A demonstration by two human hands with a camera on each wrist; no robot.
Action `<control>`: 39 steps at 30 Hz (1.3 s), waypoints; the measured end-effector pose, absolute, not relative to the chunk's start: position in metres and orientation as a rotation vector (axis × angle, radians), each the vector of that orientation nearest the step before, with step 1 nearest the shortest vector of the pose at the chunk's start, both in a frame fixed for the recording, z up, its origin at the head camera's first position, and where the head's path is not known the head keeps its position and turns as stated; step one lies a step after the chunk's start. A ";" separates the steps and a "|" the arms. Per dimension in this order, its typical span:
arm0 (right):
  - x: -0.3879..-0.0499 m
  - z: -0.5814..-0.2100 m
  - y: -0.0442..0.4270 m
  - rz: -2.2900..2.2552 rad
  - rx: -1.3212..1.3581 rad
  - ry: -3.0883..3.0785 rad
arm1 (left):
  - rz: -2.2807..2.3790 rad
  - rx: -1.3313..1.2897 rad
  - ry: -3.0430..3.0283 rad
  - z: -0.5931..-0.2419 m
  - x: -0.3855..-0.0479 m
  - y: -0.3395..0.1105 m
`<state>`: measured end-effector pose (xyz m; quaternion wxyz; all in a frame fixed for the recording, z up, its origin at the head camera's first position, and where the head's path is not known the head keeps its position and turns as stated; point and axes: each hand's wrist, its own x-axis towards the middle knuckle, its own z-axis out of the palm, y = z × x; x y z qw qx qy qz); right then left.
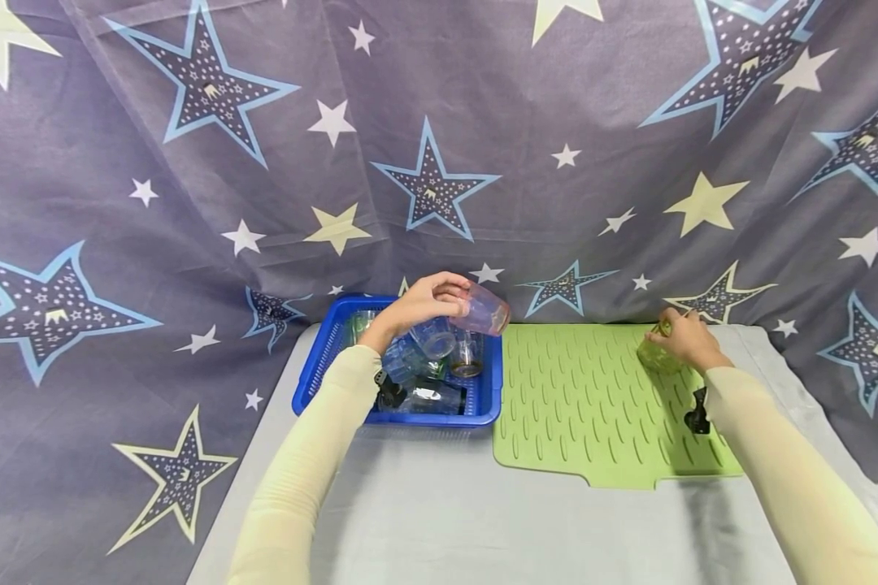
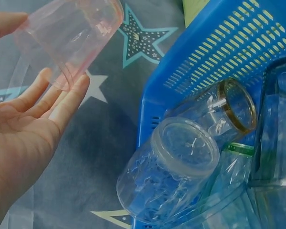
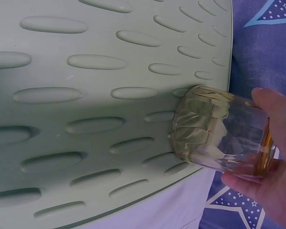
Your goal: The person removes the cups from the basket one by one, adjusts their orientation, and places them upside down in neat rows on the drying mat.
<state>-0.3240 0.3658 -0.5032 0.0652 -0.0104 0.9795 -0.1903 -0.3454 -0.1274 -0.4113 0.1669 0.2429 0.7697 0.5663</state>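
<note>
My left hand point(image 1: 426, 302) holds a pink-tinted clear cup point(image 1: 480, 310) tilted above the right part of a blue basket point(image 1: 428, 421). In the left wrist view, thumb and fingers grip the pink cup point(image 2: 69, 40) at one end. Several clear glasses lie in the basket, among them one with an amber rim point(image 2: 237, 106) and one clear cup point(image 2: 186, 148). At the far right corner of a green drying mat point(image 1: 578, 390), my right hand point(image 1: 686, 337) grips a yellowish glass point(image 1: 658, 357). The right wrist view shows this glass point(image 3: 219, 131) at the mat, held near its amber edge.
A white-covered table point(image 1: 439, 504) carries the basket and the mat side by side. Behind it hangs a grey curtain point(image 1: 380, 97) with star prints, close to the back edges of both. Black wrist straps show on both sleeves.
</note>
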 end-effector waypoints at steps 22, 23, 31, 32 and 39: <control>-0.324 -0.500 0.369 -0.586 -0.083 2.917 | 1.741 0.696 2.140 -0.415 -0.350 -0.119; -0.324 -0.500 0.369 -0.585 -0.085 2.915 | 1.753 0.685 2.134 -0.415 -0.350 -0.119; -0.325 -0.500 0.372 -0.592 -0.098 2.908 | 1.856 0.610 2.093 -0.415 -0.348 -0.116; -0.326 -0.500 0.372 -0.595 -0.100 2.915 | 1.880 0.603 2.079 -0.415 -0.348 -0.115; -0.328 -0.486 0.358 -0.590 -0.086 3.031 | 2.038 0.561 1.972 -0.412 -0.348 -0.109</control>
